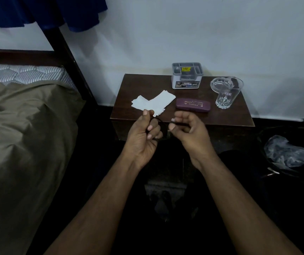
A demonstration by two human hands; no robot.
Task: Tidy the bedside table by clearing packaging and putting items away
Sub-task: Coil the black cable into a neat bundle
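Cord: a thin dark cord [163, 122] is stretched between both hands, held in the air just in front of the bench's front edge; what it is exactly, I cannot tell.
Left hand: the left hand [143, 135] has its fingers curled round one end of the cord, thumb up near the white papers.
Right hand: the right hand [188, 128] pinches the other end between thumb and curled fingers.
Step in hand: it looks like the cord is being gathered or wound before it goes away; the packaging is not yet cleared.
Next move: probably finishing the coil, then freeing a hand for the papers; the loose end must not snag.
Bench: the dark wooden bench [230, 115] stands against the wall.
Papers: white paper pieces [156, 103] lie overlapped near the front left corner.
Case: a purple case [193, 105] lies just beside them, toward the front edge.
Organiser: a grey compartment box [187, 76] sits at the back edge.
Glass: a clear tumbler [227, 94] stands near the right edge, with a glass ashtray [217, 84] behind it.
In the way: nothing blocks the papers; the tumbler is close to the case.
Around: a bed [18, 126] to the left, a clear plastic bag [290, 153] on the floor to the right.
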